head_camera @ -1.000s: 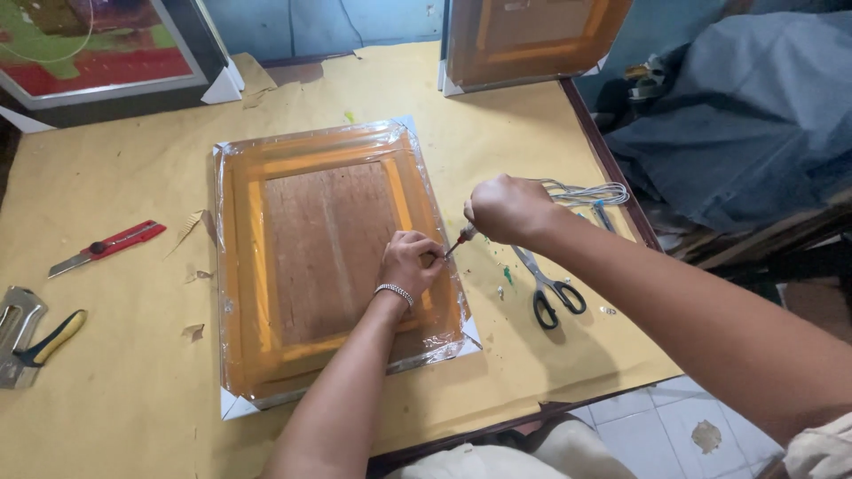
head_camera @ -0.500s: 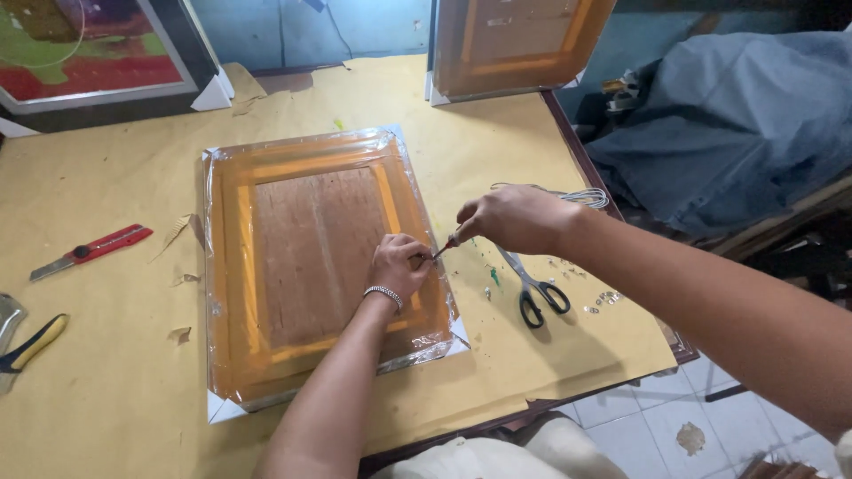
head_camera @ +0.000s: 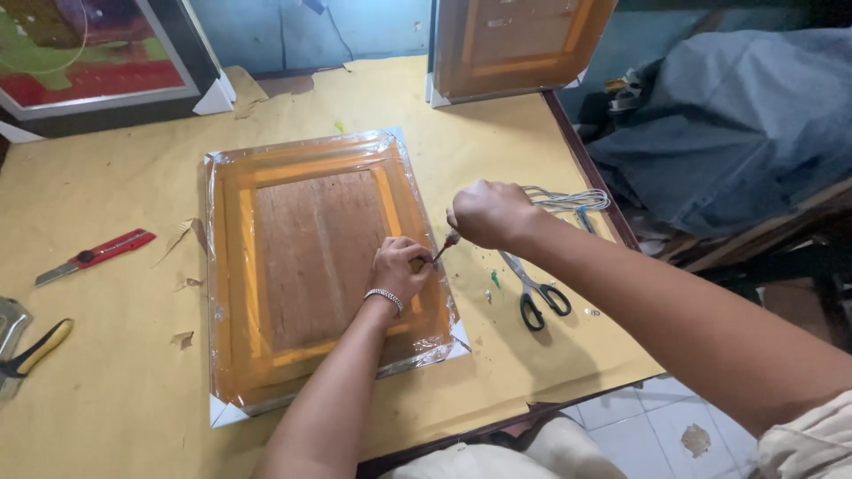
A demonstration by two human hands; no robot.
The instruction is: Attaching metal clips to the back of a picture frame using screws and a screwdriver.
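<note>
A picture frame point(head_camera: 311, 266) lies face down on the table, its wooden back bordered with orange tape and wrapped in clear plastic. My left hand point(head_camera: 399, 270), with a bracelet on the wrist, rests closed on the frame's right border. My right hand point(head_camera: 484, 213) grips a small screwdriver point(head_camera: 444, 247) whose tip points down at the spot beside my left fingers on the frame's right edge.
Black-handled scissors point(head_camera: 532, 293) and a coil of wire point(head_camera: 568, 200) lie right of the frame. A red utility knife point(head_camera: 93, 255) and yellow-handled pliers point(head_camera: 35, 348) lie at the left. Another wrapped frame point(head_camera: 515, 44) and a painting point(head_camera: 89, 53) lean at the back. The table edge point(head_camera: 586, 160) runs at right.
The view has shifted slightly. Both hands stay at the frame's right edge, with the screwdriver tip still beside my left fingers.
</note>
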